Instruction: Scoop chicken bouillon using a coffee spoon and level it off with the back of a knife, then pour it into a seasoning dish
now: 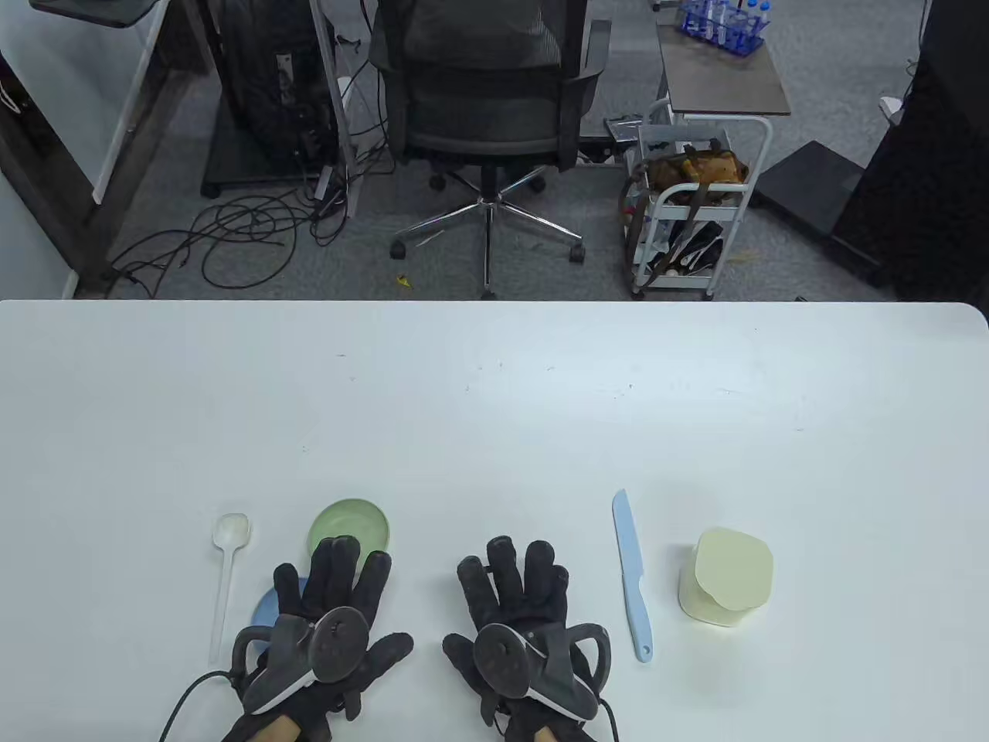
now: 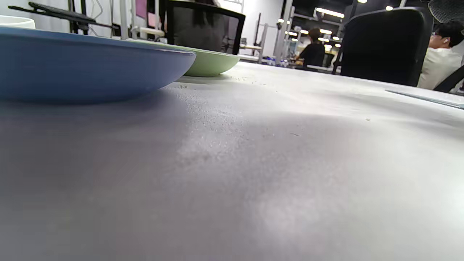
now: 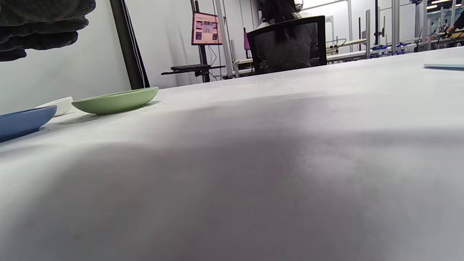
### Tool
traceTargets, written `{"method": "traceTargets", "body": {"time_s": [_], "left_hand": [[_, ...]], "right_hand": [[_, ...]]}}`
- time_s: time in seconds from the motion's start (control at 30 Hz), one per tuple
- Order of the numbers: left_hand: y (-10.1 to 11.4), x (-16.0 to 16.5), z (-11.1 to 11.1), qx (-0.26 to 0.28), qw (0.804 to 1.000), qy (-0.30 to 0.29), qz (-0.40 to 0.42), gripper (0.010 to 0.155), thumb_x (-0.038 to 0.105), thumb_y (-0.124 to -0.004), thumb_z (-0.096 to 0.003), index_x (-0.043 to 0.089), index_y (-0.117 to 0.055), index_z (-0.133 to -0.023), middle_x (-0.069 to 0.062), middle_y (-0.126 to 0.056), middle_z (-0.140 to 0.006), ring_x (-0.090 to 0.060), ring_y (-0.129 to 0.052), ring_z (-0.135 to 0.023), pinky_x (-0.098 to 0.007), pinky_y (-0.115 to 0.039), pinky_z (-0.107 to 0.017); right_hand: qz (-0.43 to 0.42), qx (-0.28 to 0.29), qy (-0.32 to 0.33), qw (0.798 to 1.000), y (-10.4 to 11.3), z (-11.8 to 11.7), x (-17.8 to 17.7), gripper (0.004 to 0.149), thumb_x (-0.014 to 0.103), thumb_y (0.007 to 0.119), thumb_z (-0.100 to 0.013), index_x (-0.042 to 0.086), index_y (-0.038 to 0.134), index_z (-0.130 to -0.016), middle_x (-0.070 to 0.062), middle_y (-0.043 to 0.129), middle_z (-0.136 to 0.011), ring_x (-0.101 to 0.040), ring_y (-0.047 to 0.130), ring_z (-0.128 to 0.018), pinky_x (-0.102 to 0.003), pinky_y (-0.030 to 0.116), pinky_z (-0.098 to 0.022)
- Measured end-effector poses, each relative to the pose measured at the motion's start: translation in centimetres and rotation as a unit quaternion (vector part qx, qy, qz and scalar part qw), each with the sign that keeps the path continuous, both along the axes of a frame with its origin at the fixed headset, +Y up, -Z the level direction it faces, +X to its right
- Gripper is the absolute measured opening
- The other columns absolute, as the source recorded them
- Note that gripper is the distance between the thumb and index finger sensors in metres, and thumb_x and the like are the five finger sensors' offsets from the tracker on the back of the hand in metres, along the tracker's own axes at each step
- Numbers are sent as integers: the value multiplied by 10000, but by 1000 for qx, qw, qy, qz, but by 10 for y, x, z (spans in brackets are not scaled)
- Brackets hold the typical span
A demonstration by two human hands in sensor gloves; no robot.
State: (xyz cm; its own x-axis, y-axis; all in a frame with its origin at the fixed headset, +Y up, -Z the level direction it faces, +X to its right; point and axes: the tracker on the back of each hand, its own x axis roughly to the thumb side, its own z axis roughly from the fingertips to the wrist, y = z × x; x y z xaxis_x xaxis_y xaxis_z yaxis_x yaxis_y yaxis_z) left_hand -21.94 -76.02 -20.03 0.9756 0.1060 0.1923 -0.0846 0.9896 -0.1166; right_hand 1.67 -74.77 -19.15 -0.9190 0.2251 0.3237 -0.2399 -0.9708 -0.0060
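Both hands lie flat on the table (image 1: 494, 402), fingers spread, holding nothing: the left hand (image 1: 328, 618) over the blue dish (image 2: 72, 65), fingertips at the green dish (image 1: 350, 525), the right hand (image 1: 518, 610) on bare tabletop. The spoon (image 1: 229, 572) lies just left of the left hand; the knife (image 1: 632, 576) just right of the right, with the bouillon tub (image 1: 726, 576) beyond it. The tub seems lidded, though the top is hard to read. A hasty reach could knock either dish, or tip the tub while opening it.
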Motion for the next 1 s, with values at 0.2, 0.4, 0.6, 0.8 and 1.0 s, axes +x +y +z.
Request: {"method": "traceTargets", "body": {"time_s": [0.2, 0.4, 0.6, 0.8, 1.0], "left_hand": [[1, -1, 0, 2, 1000, 0, 7, 965, 848, -492, -311, 422, -33, -1046, -20, 33, -1161, -280, -55, -1158, -680, -102, -733], [0, -1, 0, 0, 1000, -2, 6, 965, 847, -491, -311, 421, -35, -1047, -21, 33, -1161, -280, -54, -1158, -680, -102, -733], [0, -1, 1, 1, 1000, -3, 10, 965, 847, -491, -311, 421, -35, -1047, -22, 33, -1161, -281, -55, -1158, -681, -103, -733], [0, -1, 1, -4, 1000, -5, 15, 966, 849, -489, -312, 420, -36, -1049, -23, 32, -1161, -281, -55, -1158, -680, -102, -732], [6, -4, 4, 5, 999, -13, 36, 964, 849, -487, -314, 419, -35, -1049, -24, 32, -1161, -281, -55, -1158, -680, -103, -732]], "right_hand": [[3, 0, 1, 1000, 0, 0, -1, 818, 607, 704, -441, 307, 229, -1035, -59, -14, -1120, -572, 88, -998, -705, 211, -712], [-1, 0, -3, 1000, 0, 0, 0, 818, 608, 703, -441, 308, 227, -1035, -59, -16, -1120, -571, 88, -999, -704, 209, -713], [2, -2, -2, 1000, 0, -1, 0, 817, 607, 704, -442, 307, 228, -1035, -59, -13, -1120, -572, 87, -998, -704, 209, -714], [11, -1, -5, 1000, -1, -1, -1, 817, 605, 706, -441, 308, 229, -1035, -61, -14, -1120, -571, 79, -996, -703, 206, -714], [30, 19, -50, 998, 9, -4, 11, 820, 588, 725, -443, 303, 236, -1037, -62, -11, -1123, -570, 68, -994, -700, 197, -717]]}}
